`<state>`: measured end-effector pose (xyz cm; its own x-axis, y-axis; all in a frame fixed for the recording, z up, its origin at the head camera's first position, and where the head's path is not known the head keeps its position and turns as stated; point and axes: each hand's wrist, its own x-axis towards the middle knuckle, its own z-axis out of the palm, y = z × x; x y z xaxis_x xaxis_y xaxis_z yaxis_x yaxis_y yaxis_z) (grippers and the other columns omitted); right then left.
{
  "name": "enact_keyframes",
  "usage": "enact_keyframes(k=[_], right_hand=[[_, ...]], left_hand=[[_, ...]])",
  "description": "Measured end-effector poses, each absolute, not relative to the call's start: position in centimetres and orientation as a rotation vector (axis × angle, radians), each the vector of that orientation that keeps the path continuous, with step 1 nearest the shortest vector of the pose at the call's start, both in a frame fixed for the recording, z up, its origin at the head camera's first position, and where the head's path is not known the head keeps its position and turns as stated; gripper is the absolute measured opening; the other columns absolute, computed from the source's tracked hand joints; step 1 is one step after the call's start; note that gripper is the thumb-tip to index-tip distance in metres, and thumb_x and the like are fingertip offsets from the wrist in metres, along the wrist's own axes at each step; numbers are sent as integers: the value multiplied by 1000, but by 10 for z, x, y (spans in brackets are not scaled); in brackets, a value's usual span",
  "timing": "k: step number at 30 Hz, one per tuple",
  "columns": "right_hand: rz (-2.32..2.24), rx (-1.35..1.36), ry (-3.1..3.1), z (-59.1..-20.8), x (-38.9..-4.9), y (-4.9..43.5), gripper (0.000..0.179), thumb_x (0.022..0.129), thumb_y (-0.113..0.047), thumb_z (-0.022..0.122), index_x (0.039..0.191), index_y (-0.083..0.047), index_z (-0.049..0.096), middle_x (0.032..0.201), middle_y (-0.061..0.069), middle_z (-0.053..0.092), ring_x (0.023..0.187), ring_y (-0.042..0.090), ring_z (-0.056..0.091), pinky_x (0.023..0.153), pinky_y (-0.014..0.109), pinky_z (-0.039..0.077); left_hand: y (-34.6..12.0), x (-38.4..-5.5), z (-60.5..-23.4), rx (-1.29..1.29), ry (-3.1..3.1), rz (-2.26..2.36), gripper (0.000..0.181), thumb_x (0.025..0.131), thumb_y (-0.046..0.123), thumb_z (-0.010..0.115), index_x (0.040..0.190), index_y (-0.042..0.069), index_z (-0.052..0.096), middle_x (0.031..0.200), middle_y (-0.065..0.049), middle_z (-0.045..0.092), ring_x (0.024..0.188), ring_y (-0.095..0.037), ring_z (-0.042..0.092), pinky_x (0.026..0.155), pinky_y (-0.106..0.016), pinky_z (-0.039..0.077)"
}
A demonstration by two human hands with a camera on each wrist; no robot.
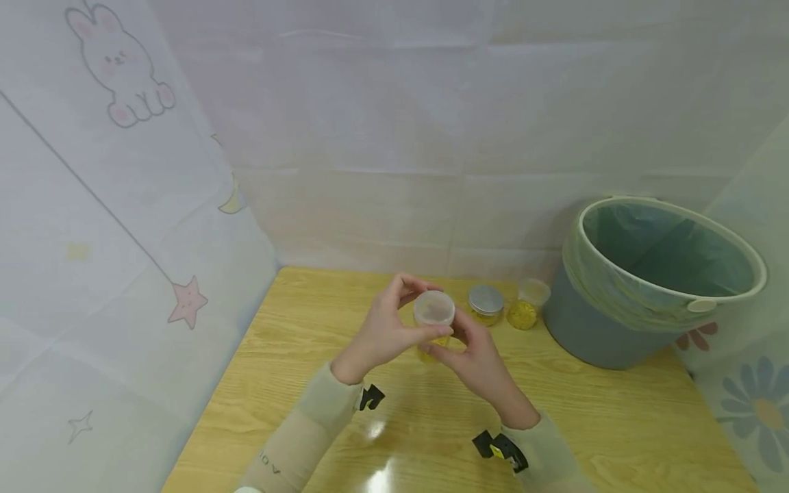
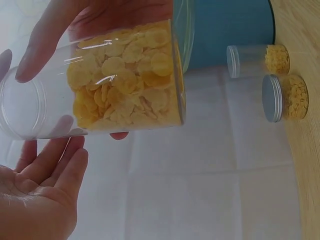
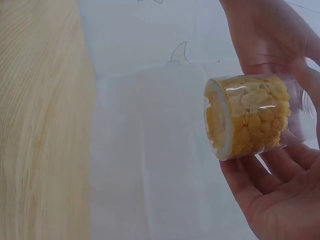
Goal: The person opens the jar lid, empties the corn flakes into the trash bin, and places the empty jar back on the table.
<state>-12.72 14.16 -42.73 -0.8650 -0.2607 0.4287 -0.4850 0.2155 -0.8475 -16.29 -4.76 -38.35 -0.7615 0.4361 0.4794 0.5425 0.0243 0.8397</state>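
Note:
A clear jar [image 2: 125,75] with a see-through lid [image 1: 434,307] and yellow flakes inside is held upright above the table. My left hand [image 1: 382,332] grips it near the lid, its thumb across the front. My right hand [image 1: 477,359] holds the jar's body lower down, fingers round the far side. In the right wrist view, the flakes [image 3: 255,112] lie against the jar's base, with an empty part nearer the lid.
A silver-lidded jar [image 1: 486,301] and a smaller clear-lidded jar [image 1: 524,313], both holding yellow flakes, stand behind and to the right on the wooden table [image 1: 296,383]. A lined blue-grey bin [image 1: 592,329] stands at the right. Printed sheeting [image 1: 370,137] hangs behind.

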Motion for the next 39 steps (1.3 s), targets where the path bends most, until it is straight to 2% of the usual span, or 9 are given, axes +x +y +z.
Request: enact_keyframes(k=[6, 10, 20, 28, 32, 39], right_hand=[[1721, 700, -2289, -429, -127, 142, 57, 87, -3, 81, 139, -10, 59, 132, 3, 63, 118, 24, 62, 99, 53, 47], [1731, 683, -2282, -427, -128, 143, 60, 86, -2, 81, 141, -8, 58, 133, 3, 63, 118, 24, 61, 100, 54, 46], [1683, 685, -2265, -427, -132, 150, 64, 86, 1, 81, 144, -8, 55, 134, 4, 61, 118, 23, 61, 99, 52, 48], [1743, 675, -2240, -430, -131, 151, 62, 87, 0, 80, 144, -10, 56, 134, 4, 62, 117, 23, 61, 99, 39, 49], [1731, 730, -2251, -435, -129, 147, 59, 88, 1, 79, 141, -9, 57, 133, 6, 63, 119, 26, 61, 101, 43, 48], [1764, 777, -2248, -438, -126, 141, 58, 89, 1, 78, 141, -8, 56, 135, 8, 61, 122, 27, 58, 101, 44, 48]], left_hand=[[-49, -165, -388, -1145, -2202, -1755, 59, 87, 18, 84, 140, 11, 58, 137, 2, 62, 128, -18, 56, 109, -41, 40], [-51, -168, -388, -1244, -2168, -1673, 58, 90, 17, 78, 143, 9, 57, 140, -1, 59, 129, -20, 54, 109, -43, 40], [-54, -170, -388, -1236, -2135, -1668, 53, 91, 11, 77, 140, 6, 57, 138, 0, 60, 132, -20, 52, 111, -43, 38], [-50, -169, -390, -1185, -2132, -1736, 52, 90, 10, 80, 136, 7, 58, 135, -1, 61, 131, -21, 52, 113, -42, 36], [-46, -163, -388, -1175, -2172, -1713, 55, 87, 12, 82, 137, 6, 59, 135, -2, 62, 127, -19, 55, 107, -45, 42], [-42, -145, -364, -1169, -2188, -1697, 46, 86, 4, 81, 127, 2, 62, 127, -8, 65, 116, -20, 59, 96, -50, 49]])
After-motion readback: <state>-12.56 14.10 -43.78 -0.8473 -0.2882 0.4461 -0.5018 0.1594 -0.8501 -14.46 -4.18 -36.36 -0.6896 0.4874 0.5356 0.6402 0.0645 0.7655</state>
